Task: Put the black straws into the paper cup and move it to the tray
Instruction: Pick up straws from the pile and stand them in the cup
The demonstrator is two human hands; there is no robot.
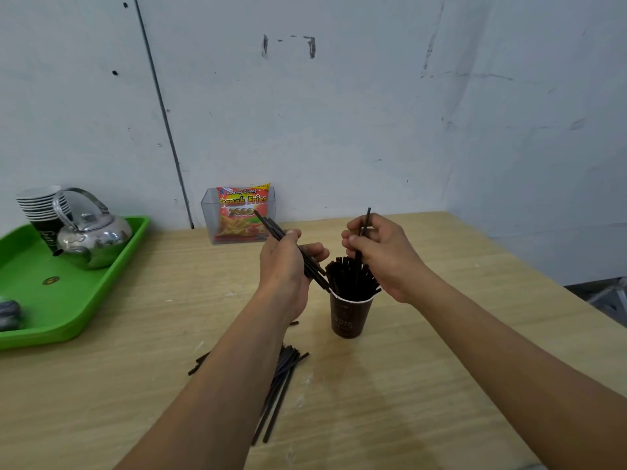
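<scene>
Loading stage, I judged: right hand (376,256) pinched one straw (365,225) at the paper cup (349,317), left hand (288,266) gripped a bundle (271,225), straight drop needed next.

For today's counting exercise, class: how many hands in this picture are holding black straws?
2. The left hand grips a small bunch of straws left of the paper cup; the right hand pinches one straw above the cup. No other hands show.
</scene>
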